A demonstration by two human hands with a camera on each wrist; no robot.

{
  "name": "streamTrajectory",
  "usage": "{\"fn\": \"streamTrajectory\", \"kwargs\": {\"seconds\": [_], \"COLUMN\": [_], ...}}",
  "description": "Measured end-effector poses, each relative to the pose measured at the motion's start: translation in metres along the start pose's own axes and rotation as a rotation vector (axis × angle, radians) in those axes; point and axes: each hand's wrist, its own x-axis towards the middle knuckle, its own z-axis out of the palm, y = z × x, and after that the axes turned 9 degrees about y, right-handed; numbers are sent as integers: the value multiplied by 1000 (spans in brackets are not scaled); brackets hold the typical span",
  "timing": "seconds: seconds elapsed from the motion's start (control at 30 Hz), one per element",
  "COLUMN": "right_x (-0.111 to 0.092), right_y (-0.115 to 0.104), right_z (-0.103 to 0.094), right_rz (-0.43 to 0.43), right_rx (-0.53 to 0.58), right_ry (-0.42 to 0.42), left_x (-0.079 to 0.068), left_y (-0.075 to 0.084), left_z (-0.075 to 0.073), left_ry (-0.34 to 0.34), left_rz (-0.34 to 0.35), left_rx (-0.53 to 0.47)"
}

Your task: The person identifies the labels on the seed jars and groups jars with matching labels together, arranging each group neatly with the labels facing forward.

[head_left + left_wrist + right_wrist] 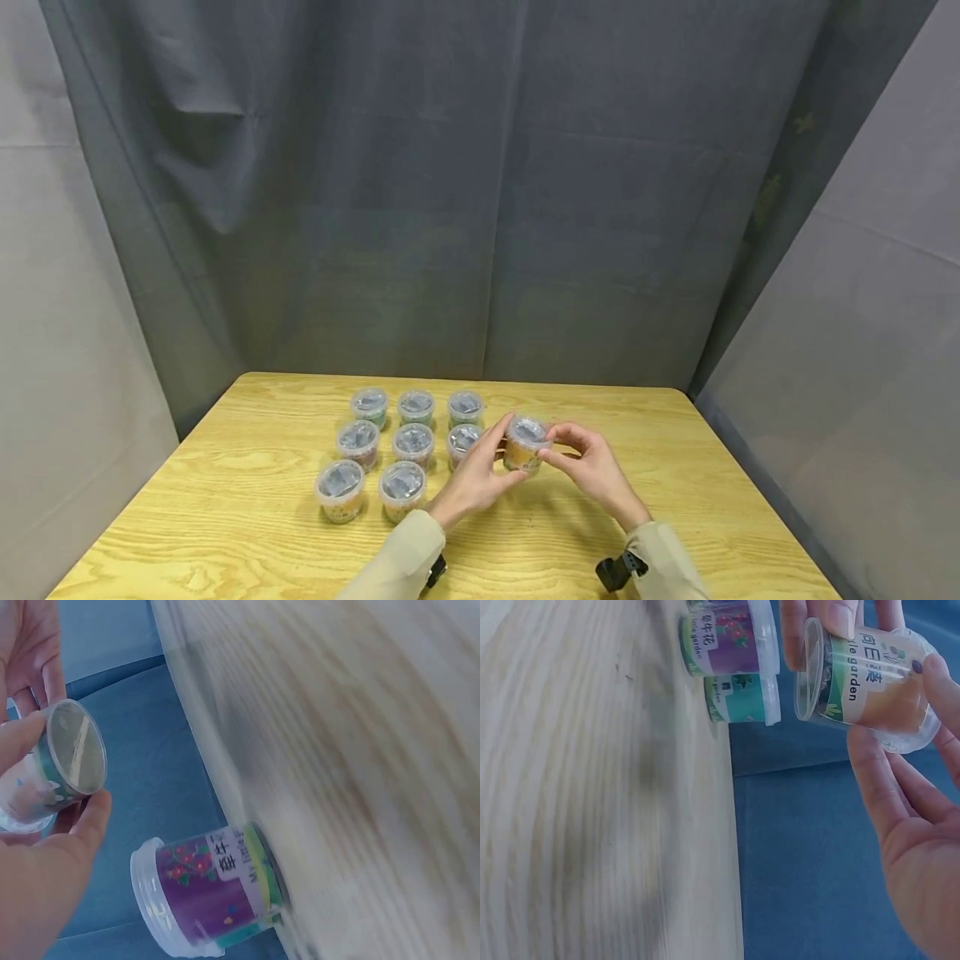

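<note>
Between both hands, a small lidded clear plastic cup (525,454) with an orange "little garden" label (889,694) is held up over the table. My left hand (476,483) grips it from the left, fingers and thumb around its side. From the right, my right hand (596,471) holds the same cup near its lid with thumb and fingers. The left wrist view shows the cup's flat base (77,748) facing the camera. Closest to my left hand, a similar cup with a purple label (217,892) stands on the table.
Several matching lidded cups stand in rows left of the hands, including one at the front left (341,492) and one at the back (416,407). They rest on a wood-grain table (247,500). A dark grey curtain (375,208) hangs behind, with paler cloth at both sides.
</note>
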Motion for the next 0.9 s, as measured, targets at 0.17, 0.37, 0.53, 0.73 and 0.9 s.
{"fn": "streamTrajectory", "kwargs": {"seconds": [0.17, 0.37, 0.53, 0.73, 0.9], "right_x": [-3, -6, -8, -12, -16], "right_y": [0, -1, 1, 3, 5], "right_z": [8, 17, 22, 29, 36], "right_rz": [-8, 14, 14, 3, -6], "right_rx": [-12, -24, 4, 25, -3], "right_ry": [5, -2, -38, -84, -123], "left_x": [-5, -9, -11, -15, -18], "left_y": [0, 1, -1, -4, -5], "left_z": [-5, -14, -23, -34, -45], "left_ry": [15, 13, -14, -29, -82], "left_rz": [-13, -27, -24, -22, -22], "left_rx": [103, 142, 98, 161, 249]}}
